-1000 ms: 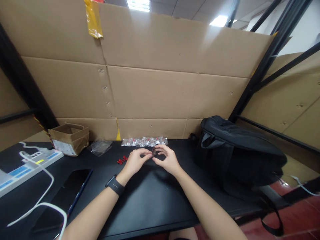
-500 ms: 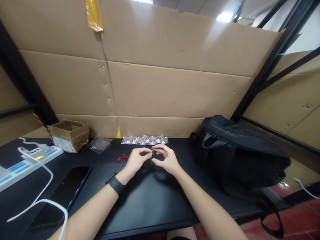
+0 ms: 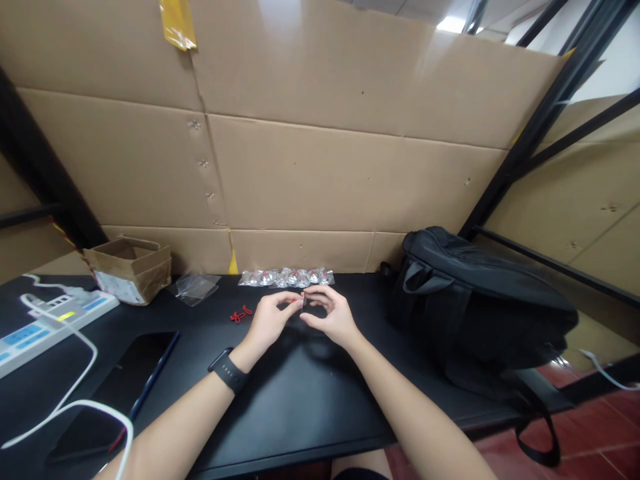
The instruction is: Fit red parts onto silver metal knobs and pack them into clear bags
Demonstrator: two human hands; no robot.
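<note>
Fingertips nearly meeting, the left hand and right hand both pinch a small thin piece upright between them, where a light, even grip should best steady it.

A tall wall of creased brown cardboard rises along the far edge of the black counter, a strip of yellow tape hanging high on it. Dark metal posts slant up near the far left corner and the far right corner. Above the cardboard show a pale ceiling and a bright lamp. Red floor tiles lie below the near right corner.
</note>
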